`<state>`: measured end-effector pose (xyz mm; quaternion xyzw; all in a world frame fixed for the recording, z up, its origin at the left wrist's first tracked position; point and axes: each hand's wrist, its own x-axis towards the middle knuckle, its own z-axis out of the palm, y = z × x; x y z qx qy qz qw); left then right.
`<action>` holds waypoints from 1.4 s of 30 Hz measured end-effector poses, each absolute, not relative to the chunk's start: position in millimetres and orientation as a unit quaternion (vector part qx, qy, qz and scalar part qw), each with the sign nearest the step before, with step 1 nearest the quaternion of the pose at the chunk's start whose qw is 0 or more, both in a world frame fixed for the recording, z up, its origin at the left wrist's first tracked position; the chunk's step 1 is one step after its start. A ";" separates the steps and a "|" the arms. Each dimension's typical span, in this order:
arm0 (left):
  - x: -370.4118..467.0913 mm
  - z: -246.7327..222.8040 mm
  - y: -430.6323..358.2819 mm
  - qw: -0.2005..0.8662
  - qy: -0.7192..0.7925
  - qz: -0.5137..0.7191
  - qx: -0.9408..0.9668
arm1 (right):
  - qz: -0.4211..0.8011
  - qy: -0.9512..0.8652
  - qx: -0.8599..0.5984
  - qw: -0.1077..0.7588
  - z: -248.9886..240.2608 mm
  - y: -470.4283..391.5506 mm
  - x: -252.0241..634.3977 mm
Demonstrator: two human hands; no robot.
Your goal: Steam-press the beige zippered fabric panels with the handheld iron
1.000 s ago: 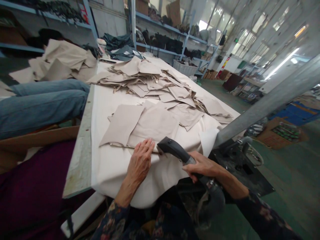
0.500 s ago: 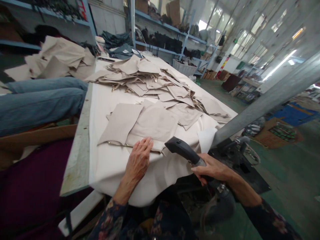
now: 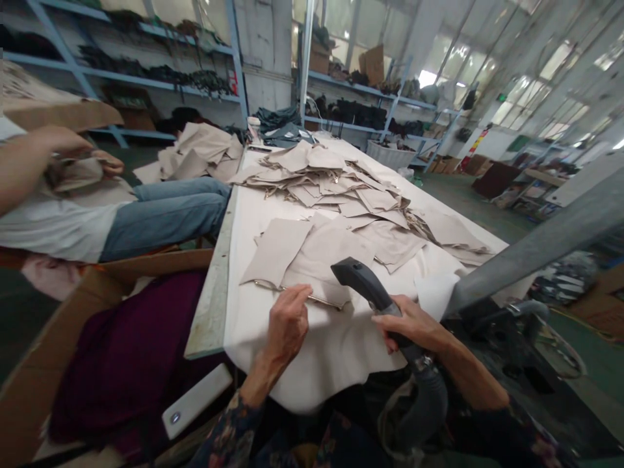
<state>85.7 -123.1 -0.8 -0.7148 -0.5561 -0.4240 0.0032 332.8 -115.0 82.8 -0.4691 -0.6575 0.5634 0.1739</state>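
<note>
My right hand (image 3: 414, 322) is wrapped round the grip of a black hose nozzle (image 3: 363, 279), whose tip is over the beige fabric. At the near edge of a beige fabric piece with a zipper (image 3: 324, 257), my left hand (image 3: 288, 322) has its fingers drawn together; whether they pinch something is hidden. Another flat beige piece (image 3: 277, 250) overlaps it on the left. Farther back on the white-covered table (image 3: 248, 318) lies a heap of beige pieces (image 3: 326, 172).
A seated person (image 3: 160, 218) at the left handles beige fabric. A cardboard box with purple cloth (image 3: 131, 351) stands below the table's left edge. A slanted metal post (image 3: 526, 247) rises at the right. Loaded shelves (image 3: 361, 88) stand behind.
The view has swung left, bringing more of the seated person into sight. My left hand has curled its fingers from lying flat on the fabric. The nozzle has shifted over the fabric.
</note>
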 end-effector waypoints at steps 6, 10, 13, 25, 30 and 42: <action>20.8 8.1 -109.8 -0.020 -0.699 -0.503 -0.507 | 0.588 -0.653 -0.455 0.143 84.3 -126.2 317.0; -3.2 -9.3 -85.9 -0.114 -0.690 -0.467 -0.541 | 0.592 -0.668 -0.437 0.109 93.3 -128.6 294.5; -5.4 -17.5 -79.6 -0.127 -0.677 -0.473 -0.549 | 0.584 -0.683 -0.431 0.081 102.0 -128.8 272.1; -7.2 -23.5 -87.4 -0.125 -0.644 -0.506 -0.560 | 0.551 -0.709 -0.437 0.051 86.8 -113.0 205.3; -8.2 -24.2 -83.8 -0.120 -0.654 -0.504 -0.551 | 0.540 -0.703 -0.452 0.097 109.3 -116.2 225.3; 23.7 -1.3 -58.7 -0.076 -0.710 -0.293 -0.636 | 0.567 -0.683 -0.445 0.117 87.1 -100.2 264.4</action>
